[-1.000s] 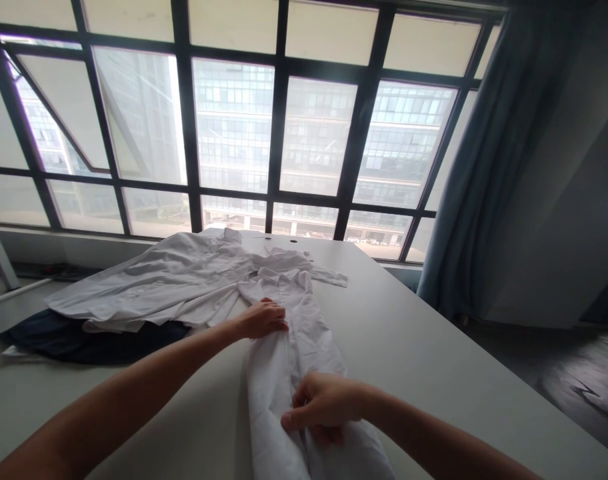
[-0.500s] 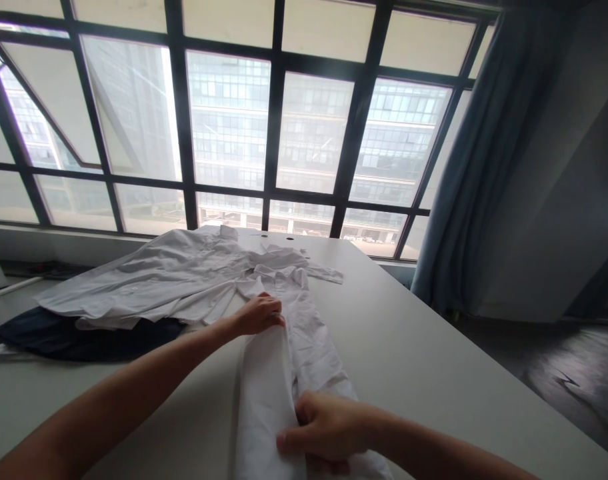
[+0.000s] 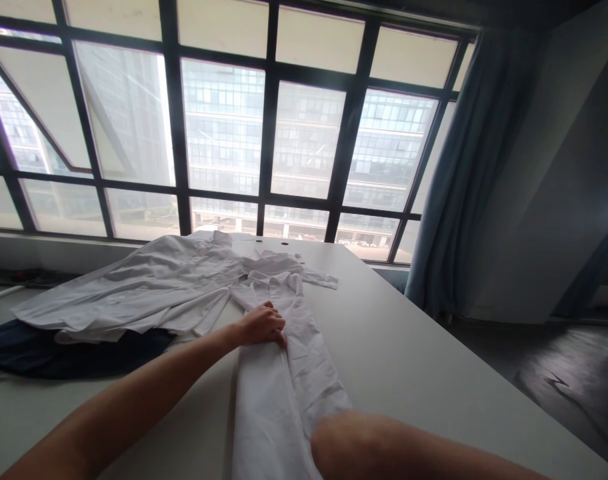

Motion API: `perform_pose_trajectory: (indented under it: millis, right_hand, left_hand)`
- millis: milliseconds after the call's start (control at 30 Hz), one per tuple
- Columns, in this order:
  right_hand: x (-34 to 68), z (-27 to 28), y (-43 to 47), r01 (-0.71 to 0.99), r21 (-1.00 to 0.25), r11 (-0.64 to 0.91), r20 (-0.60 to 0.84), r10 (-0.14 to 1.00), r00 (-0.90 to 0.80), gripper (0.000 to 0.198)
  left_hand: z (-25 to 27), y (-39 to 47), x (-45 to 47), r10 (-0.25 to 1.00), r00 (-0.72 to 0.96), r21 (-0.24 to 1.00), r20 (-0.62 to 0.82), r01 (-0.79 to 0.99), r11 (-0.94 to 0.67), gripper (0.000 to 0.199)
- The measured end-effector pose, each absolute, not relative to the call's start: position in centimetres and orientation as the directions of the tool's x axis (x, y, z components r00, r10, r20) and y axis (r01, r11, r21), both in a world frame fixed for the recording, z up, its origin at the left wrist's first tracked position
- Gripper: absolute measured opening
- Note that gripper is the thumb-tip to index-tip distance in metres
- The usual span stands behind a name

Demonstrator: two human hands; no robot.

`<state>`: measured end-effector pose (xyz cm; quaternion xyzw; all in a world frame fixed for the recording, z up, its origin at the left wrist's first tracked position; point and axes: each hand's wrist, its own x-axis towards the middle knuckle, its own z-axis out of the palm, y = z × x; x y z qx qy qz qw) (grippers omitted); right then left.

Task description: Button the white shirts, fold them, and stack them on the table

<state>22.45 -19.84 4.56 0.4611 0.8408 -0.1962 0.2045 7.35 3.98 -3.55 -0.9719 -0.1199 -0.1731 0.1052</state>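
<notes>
A white shirt (image 3: 269, 393) lies lengthwise on the white table, its left side folded inward and its collar at the far end. Near the collar, my left hand (image 3: 265, 325) is closed on the edge of the folded fabric. My right hand (image 3: 347, 433) is low over the shirt's near right part, smeared by motion, and its fingers are hidden, so I cannot make out a grip. Left of this shirt lies a second white shirt (image 3: 149, 287), spread and wrinkled, partly on top of a dark navy garment (image 3: 84, 350).
The white table (image 3: 414, 347) reaches toward a large window with dark frames (image 3: 269, 133). A blue curtain (image 3: 454, 200) hangs at the right. Two dark round holes show near the table's far end. Dark floor (image 3: 549, 373) lies beyond the right edge.
My right hand has moved right and down, off the fold's edge it was touching. My left hand stays near the collar, slightly lower in view. The camera view has shifted a little.
</notes>
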Motion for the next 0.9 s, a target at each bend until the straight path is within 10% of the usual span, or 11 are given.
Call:
perform_pose_trajectory:
  millis: [200, 633, 900]
  right_hand:
    - [21.1, 4.0, -16.1, 0.720, -0.089, 0.688, -0.003, 0.723, -0.691, 0.050]
    - [22.4, -5.5, -12.4, 0.573, 0.009, 0.820, 0.187, 0.561, -0.806, 0.058]
    - [22.3, -7.6, -11.0, 0.581, 0.114, 0.806, 0.171, 0.560, -0.810, 0.026]
  left_hand:
    - [-2.9, 4.0, 7.8, 0.212, 0.912, -0.164, 0.350, 0.283, -0.945, 0.041]
    - [-0.7, 10.4, 0.9, 0.341, 0.912, -0.090, 0.229, 0.368, -0.925, 0.008]
    - [0.1, 15.2, 2.1, 0.423, 0.891, -0.074, 0.165, 0.439, -0.896, 0.018]
